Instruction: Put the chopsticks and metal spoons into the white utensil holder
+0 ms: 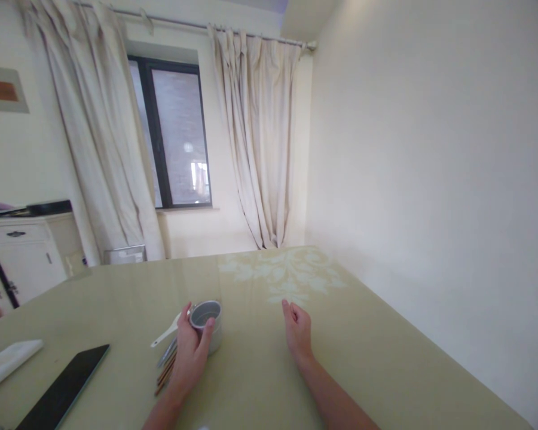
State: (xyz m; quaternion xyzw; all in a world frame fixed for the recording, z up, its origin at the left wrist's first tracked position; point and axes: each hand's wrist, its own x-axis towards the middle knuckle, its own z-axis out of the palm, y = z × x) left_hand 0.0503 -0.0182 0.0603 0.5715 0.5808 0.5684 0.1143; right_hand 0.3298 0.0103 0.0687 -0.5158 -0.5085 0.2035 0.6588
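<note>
Left hand (190,349) wrapped round cup (207,323); right hand (298,330) loosely curled, holding nothing.

Cup is gripped upright on table (385,334), mid-width, nearer the near edge than the far. Right hand is rested on table, apart from cup. Spoon (167,334) and sticks (165,370) are laid just beside cup, partly hidden under left hand. Dark slab (63,388) and cloth (6,361) are seen toward near left corner.
</note>
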